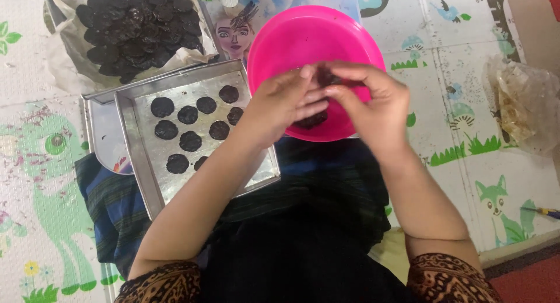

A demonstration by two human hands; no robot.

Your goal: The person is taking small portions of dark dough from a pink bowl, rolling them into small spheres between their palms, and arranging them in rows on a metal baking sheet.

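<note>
Two hands' fingers [341,93] pinch a dark dough lump [324,77] between them.

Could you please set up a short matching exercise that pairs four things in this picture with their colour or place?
Things:
1. bowl
2. metal tray
3. dark piece
4. clear bag

Descriptions:
A. far right on the mat
B. pink
C. between the fingertips of both hands
D. carrying flat dark rounds

Pairs: 1-B, 2-D, 3-C, 4-A
</note>
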